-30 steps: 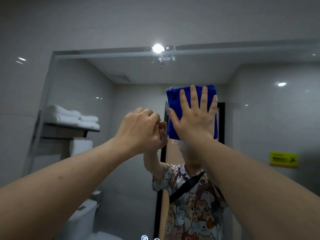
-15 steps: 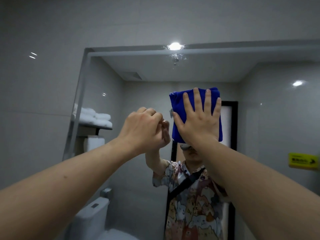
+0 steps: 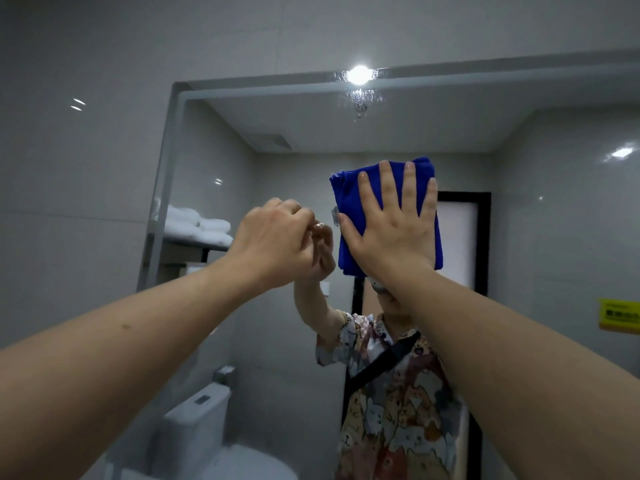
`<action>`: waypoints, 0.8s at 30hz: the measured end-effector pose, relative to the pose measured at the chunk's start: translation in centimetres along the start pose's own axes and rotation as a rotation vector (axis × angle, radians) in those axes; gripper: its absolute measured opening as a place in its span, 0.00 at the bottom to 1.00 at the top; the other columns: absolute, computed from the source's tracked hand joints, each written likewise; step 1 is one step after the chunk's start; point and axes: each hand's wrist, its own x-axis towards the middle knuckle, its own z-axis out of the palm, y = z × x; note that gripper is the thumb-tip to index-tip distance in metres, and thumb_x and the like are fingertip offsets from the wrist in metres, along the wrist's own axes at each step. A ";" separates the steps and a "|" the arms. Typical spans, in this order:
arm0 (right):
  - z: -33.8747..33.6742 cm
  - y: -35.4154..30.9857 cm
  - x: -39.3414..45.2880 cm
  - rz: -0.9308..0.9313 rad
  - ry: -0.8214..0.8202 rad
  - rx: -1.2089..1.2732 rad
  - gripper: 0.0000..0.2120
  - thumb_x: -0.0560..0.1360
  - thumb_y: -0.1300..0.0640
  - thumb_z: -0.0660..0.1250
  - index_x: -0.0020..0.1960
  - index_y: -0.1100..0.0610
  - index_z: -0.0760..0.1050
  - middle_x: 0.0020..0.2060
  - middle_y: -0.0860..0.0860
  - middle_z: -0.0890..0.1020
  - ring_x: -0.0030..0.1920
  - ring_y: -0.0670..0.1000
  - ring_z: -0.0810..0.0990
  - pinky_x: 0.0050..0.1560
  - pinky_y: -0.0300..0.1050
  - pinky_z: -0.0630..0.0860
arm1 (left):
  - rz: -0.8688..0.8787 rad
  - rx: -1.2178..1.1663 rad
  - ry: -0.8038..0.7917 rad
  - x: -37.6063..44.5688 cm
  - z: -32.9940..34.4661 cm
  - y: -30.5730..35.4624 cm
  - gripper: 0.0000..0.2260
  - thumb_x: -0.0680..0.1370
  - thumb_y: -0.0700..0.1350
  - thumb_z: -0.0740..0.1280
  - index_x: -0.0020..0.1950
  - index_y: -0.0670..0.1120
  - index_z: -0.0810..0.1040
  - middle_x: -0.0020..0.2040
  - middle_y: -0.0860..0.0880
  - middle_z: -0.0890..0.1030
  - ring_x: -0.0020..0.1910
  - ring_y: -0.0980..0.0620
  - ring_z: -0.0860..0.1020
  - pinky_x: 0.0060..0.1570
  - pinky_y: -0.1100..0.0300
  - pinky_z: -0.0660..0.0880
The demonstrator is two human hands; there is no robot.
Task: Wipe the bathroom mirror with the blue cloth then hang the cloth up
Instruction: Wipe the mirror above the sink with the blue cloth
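Observation:
A folded blue cloth is pressed flat against the bathroom mirror by my right hand, whose fingers are spread over it. The cloth sits at about mid-height of the glass, right of the mirror's left edge. My left hand is a closed fist just left of the cloth, knuckles against the glass, with nothing seen in it. The mirror fills the wall ahead and reflects a person in a patterned shirt.
The mirror's left frame edge meets a grey tiled wall. Reflected in the glass are a shelf of white towels, a toilet cistern, a dark door frame, a yellow sign and a ceiling light.
The view has swung left, so the mirror's left edge and the towels sit further right in the frame. The cloth and both hands keep nearly the same pose, shifted slightly rightward on the glass.

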 end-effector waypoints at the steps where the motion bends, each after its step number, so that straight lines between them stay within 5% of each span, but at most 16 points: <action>1: 0.1 -0.5 0.2 -0.011 0.005 0.006 0.37 0.82 0.31 0.43 0.83 0.51 0.54 0.83 0.58 0.53 0.82 0.65 0.47 0.79 0.70 0.43 | -0.001 -0.001 0.012 -0.1 0.1 -0.3 0.13 0.79 0.50 0.61 0.58 0.47 0.80 0.55 0.48 0.81 0.53 0.48 0.77 0.48 0.51 0.76; 5: 0.6 -3.3 1.0 -0.048 0.012 0.030 0.36 0.82 0.31 0.44 0.83 0.51 0.55 0.83 0.58 0.54 0.82 0.65 0.47 0.79 0.70 0.43 | -0.019 -0.003 0.036 -0.9 0.5 -2.1 0.13 0.79 0.51 0.59 0.56 0.47 0.80 0.53 0.48 0.81 0.50 0.49 0.77 0.45 0.53 0.75; 10: 1.1 -6.9 1.5 -0.062 -0.013 0.030 0.37 0.82 0.31 0.44 0.83 0.50 0.53 0.83 0.57 0.52 0.82 0.65 0.44 0.79 0.69 0.41 | -0.027 -0.034 0.042 -2.7 0.6 -5.4 0.27 0.74 0.57 0.47 0.53 0.46 0.81 0.49 0.49 0.82 0.47 0.48 0.78 0.44 0.50 0.77; 15: 1.4 -11.5 1.8 -0.068 -0.027 0.025 0.37 0.82 0.31 0.43 0.84 0.50 0.53 0.83 0.57 0.52 0.82 0.65 0.44 0.79 0.70 0.42 | -0.036 -0.040 0.074 -3.5 0.5 -10.1 0.16 0.77 0.51 0.57 0.54 0.46 0.81 0.50 0.48 0.82 0.48 0.48 0.77 0.46 0.53 0.75; 24: 3.8 -23.6 2.9 -0.157 -0.008 0.029 0.36 0.82 0.32 0.45 0.83 0.52 0.56 0.83 0.58 0.55 0.82 0.65 0.46 0.78 0.70 0.43 | -0.007 -0.067 0.124 -4.9 1.5 -20.6 0.10 0.79 0.48 0.61 0.53 0.48 0.80 0.50 0.50 0.82 0.47 0.50 0.76 0.43 0.58 0.71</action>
